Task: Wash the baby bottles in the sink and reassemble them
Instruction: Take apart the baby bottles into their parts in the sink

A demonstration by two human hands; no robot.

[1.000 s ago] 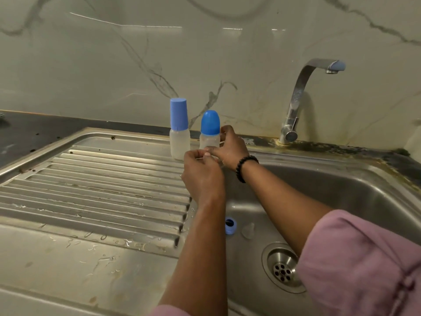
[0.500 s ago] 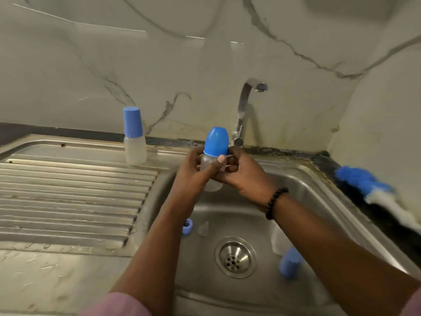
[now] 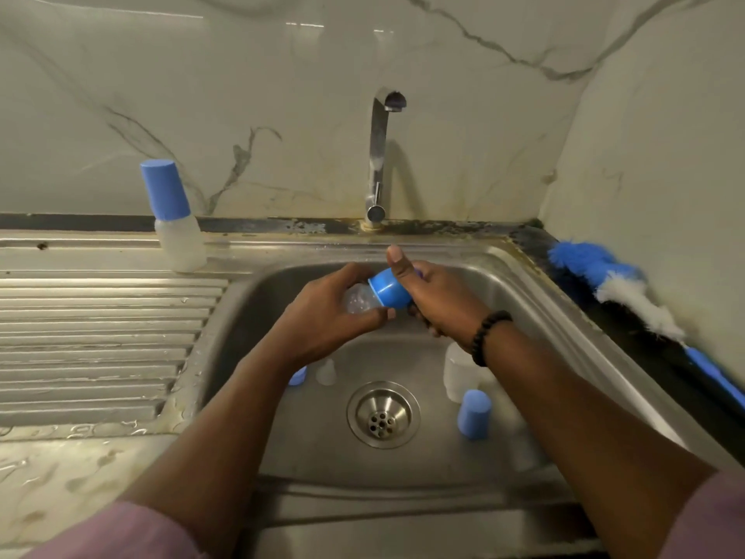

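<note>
Both hands over sink (image 3: 536,300), small bottle (image 3: 358,301) held sideways between them. Left hand (image 3: 322,316) wrapped round clear body; right hand (image 3: 439,300) closed over blue cap (image 3: 389,287), thumb raised. In basin below grip: blue ring (image 3: 298,375) and clear teat (image 3: 325,372), both partly hidden by left forearm; blue cap (image 3: 474,413) beside drain (image 3: 383,415); pale bottle body (image 3: 459,373), half hidden under right wrist. Second capped bottle (image 3: 175,219) upright on drainboard (image 3: 100,336), well left of grip. Brush (image 3: 621,288) on counter to right, handle cut off by frame edge.
</note>
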